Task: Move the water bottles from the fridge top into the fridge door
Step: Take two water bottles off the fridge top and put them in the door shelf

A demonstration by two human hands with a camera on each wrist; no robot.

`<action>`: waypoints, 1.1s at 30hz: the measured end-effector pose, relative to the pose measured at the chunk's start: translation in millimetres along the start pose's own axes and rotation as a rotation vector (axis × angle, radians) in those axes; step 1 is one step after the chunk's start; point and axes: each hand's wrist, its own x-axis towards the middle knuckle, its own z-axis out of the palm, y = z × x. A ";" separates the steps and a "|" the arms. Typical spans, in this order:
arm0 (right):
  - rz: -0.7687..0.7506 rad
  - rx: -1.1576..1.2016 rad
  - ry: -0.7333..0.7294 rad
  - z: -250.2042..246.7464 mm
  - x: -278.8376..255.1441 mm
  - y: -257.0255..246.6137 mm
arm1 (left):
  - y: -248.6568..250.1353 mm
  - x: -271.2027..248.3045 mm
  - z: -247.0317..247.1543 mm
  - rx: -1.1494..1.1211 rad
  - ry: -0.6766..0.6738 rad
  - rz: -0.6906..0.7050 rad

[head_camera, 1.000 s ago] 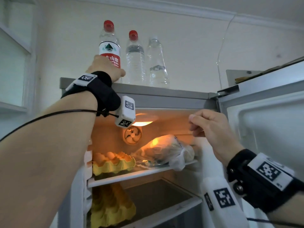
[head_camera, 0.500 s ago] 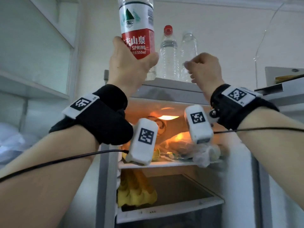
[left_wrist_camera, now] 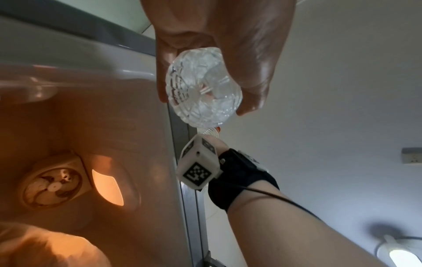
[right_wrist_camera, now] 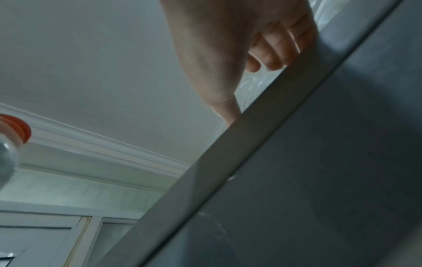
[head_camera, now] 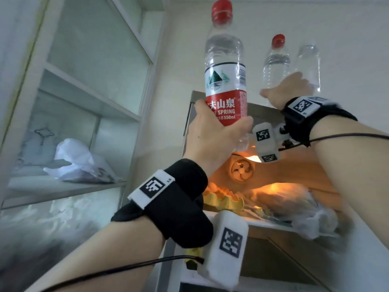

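Note:
My left hand [head_camera: 212, 135] grips a red-capped water bottle with a red and white label [head_camera: 225, 81] by its lower part and holds it upright in the air, off the grey fridge top [head_camera: 259, 108]. The left wrist view shows its clear base [left_wrist_camera: 203, 88] between thumb and fingers of that hand [left_wrist_camera: 217, 45]. A second, unlabelled red-capped bottle [head_camera: 275, 66] stands on the fridge top, and my right hand [head_camera: 288, 89] curls round its lower part. A third clear bottle [head_camera: 308, 62] stands just right of it. The right wrist view shows the right hand [right_wrist_camera: 239, 45] curled behind the fridge top's edge [right_wrist_camera: 228, 153].
The fridge is open and lit, with a fan [head_camera: 241, 170], a yellow egg carton [head_camera: 223, 199] and bagged food [head_camera: 294, 205] on its upper shelf. White wall shelves with a plastic bag [head_camera: 77, 163] stand at the left. The fridge door is out of view.
My left hand has lifted the labelled bottle off the fridge top and brought it nearer. My right hand has risen from the fridge opening to the second bottle.

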 end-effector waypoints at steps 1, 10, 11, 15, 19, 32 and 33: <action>-0.011 -0.021 -0.012 0.8 1.3 -0.5 | -1.4 -1.0 0.1 0.005 0.001 0.002; -0.009 0.104 -0.007 10.1 -8.1 -0.3 | -10.3 -6.5 5.8 0.015 -0.012 0.018; 0.020 0.141 0.010 11.7 -9.8 0.4 | -11.0 -6.9 6.9 0.010 -0.012 0.021; 0.083 0.308 0.137 17.8 -12.1 2.6 | -15.4 -8.7 10.7 -0.008 -0.016 0.033; 0.075 0.383 0.239 12.7 -15.1 6.0 | -14.3 -10.9 17.0 -0.049 -0.031 0.031; 0.015 0.546 0.336 -46.0 -54.7 68.8 | -25.4 -19.7 44.7 -0.193 -0.124 -0.034; 0.038 0.563 0.319 -51.6 -61.3 77.1 | -26.6 -22.1 48.2 -0.223 -0.142 -0.038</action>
